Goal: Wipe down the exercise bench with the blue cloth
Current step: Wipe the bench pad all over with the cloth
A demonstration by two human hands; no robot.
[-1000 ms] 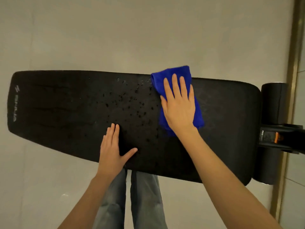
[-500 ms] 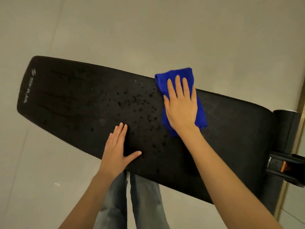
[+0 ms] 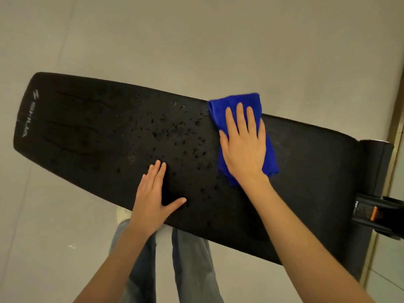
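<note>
A long black padded exercise bench (image 3: 87,132) lies across the view, tilted down to the right, with white lettering at its left end. Many water droplets (image 3: 179,136) dot its middle. A folded blue cloth (image 3: 220,108) lies on the bench at its far edge, right of the droplets. My right hand (image 3: 242,145) presses flat on the cloth with straight fingers. Flat on the bare pad near the front edge rests my left hand (image 3: 153,193), thumb spread out.
A black roller pad (image 3: 376,162) and a black bracket with an orange tab (image 3: 373,213) sit at the bench's right end. My legs in jeans (image 3: 188,259) stand under the front edge. Pale floor surrounds the bench; a brass strip (image 3: 395,119) runs at the right.
The view has tilted, so the bench now slopes down to the right. My right hand and the cloth sit slightly nearer the droplets. My left hand stays in place.
</note>
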